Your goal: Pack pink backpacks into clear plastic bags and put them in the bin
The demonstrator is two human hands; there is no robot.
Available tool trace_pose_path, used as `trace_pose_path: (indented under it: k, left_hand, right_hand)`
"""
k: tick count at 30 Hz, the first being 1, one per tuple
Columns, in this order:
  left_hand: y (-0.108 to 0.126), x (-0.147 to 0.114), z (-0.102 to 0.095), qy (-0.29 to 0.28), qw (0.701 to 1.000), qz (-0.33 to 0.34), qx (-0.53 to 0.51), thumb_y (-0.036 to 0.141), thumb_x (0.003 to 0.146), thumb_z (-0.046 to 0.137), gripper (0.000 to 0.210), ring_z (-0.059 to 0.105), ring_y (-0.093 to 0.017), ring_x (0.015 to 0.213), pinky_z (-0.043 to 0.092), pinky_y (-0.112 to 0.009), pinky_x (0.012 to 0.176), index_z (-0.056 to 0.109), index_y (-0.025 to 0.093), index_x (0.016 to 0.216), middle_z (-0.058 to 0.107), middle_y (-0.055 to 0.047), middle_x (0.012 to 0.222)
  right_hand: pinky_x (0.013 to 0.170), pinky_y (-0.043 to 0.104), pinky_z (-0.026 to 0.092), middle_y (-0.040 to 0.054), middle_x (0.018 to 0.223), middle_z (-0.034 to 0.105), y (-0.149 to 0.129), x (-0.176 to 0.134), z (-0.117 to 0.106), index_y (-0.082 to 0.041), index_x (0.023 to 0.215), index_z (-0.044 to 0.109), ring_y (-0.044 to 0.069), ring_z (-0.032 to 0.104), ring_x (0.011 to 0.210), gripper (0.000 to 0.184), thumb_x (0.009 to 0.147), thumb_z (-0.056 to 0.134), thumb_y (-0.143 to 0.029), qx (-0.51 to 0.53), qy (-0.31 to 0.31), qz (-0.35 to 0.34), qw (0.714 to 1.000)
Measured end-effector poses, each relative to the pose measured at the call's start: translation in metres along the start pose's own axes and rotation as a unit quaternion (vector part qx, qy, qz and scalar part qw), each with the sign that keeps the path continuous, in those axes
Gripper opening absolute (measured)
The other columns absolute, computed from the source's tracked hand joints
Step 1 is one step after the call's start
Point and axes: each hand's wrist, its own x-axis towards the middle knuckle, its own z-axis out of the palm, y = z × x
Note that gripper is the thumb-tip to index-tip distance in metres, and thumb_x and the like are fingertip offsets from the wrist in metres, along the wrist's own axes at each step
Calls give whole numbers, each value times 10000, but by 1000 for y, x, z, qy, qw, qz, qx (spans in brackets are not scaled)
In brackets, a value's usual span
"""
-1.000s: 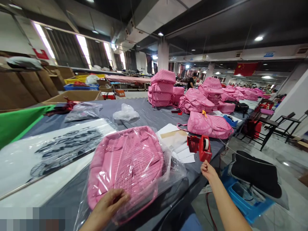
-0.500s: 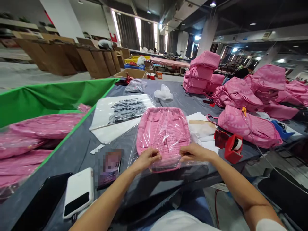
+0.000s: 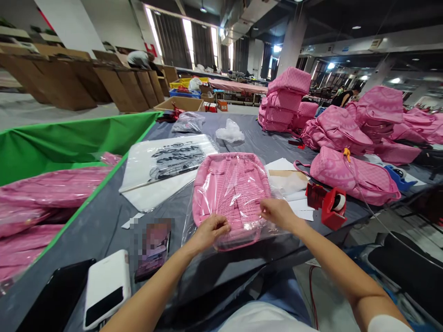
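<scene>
In front of me a pink backpack lies flat on the table, straps facing up, inside a clear plastic bag. The film is loose and shiny, spreading past the backpack's sides and near end. My left hand is closed in a pinch on the film at the lower left of the backpack. At its right side my right hand also pinches the film, a little farther from me. The exact grip of the fingertips is partly hidden. A pink loop sticks out at the backpack's near end.
A red tape dispenser and another pink backpack lie right; more are stacked behind. Printed plastic bags lie at back left. A power bank and a black phone are near left, beside a green-lined bin of wrapped backpacks.
My right hand has moved slightly up and away from the backpack's near end. My left hand stays about where it was on the film. The whole view has shifted a little.
</scene>
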Motion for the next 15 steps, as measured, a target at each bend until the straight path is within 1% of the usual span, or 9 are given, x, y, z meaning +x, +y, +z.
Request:
trace_pose_path:
  k: [2,3,5,7,9,11,12,13,15]
  left_hand:
    - [-3,2,0,-3,1000,-1,14,574,809,506,415,468,-188,700,337,-318,669,571,202,637,520,-8,646]
    - [-4,2,0,0,1000,2,25,570,820,505,413,482,-196,719,351,-324,686,576,202,646,538,-15,660]
    - [-4,0,0,15,998,16,59,555,858,505,405,512,-214,772,383,-337,728,592,201,683,590,-36,712]
    - [-2,-10,-2,41,990,52,127,517,909,533,357,550,-234,858,415,-371,822,638,202,778,656,-56,811]
    - [1,-26,-5,80,963,101,237,413,941,588,221,576,-262,987,385,-447,988,680,213,963,708,-70,939]
    - [1,-45,-9,119,920,138,348,277,949,602,148,576,-279,1081,271,-512,1118,678,221,1063,726,-74,986]
    - [-1,-53,-11,136,901,147,385,231,954,586,136,578,-279,1090,228,-521,1144,680,220,1052,729,-73,978]
    - [-3,-59,-14,148,891,149,403,212,962,568,126,585,-274,1074,213,-518,1149,685,220,1007,730,-69,957]
    - [-8,-65,-20,160,895,140,393,239,980,550,156,593,-267,1030,218,-509,1125,691,228,914,738,-53,927]
  right_hand:
    - [606,255,225,7,838,697,-13,-4,8,-201,897,632,139,591,746,227,869,795,-356,14,-34,-43,998]
    - [599,259,210,8,850,700,-20,-2,10,-200,897,635,143,590,751,290,825,834,-398,11,-61,-44,997]
    - [588,271,181,7,845,699,-28,6,12,-199,895,637,149,587,746,390,761,871,-482,-6,-110,-20,994]
    - [587,279,173,3,825,695,-30,15,10,-201,905,639,153,589,738,420,765,852,-535,-21,-144,-7,989]
    - [590,283,174,2,816,696,-28,19,7,-207,923,644,158,596,741,423,779,832,-558,-33,-162,-13,986]
    - [589,283,175,3,822,700,-25,20,6,-210,928,647,160,601,748,434,764,847,-558,-38,-167,-15,985]
    - [587,282,175,2,824,700,-23,20,7,-209,924,647,160,602,749,439,754,856,-556,-36,-163,-14,986]
    - [585,282,174,0,823,699,-22,19,8,-208,917,645,158,602,748,443,745,866,-552,-31,-157,-13,987]
    - [584,280,176,-4,819,694,-20,19,12,-206,906,641,156,602,742,443,731,883,-534,-17,-143,-11,989]
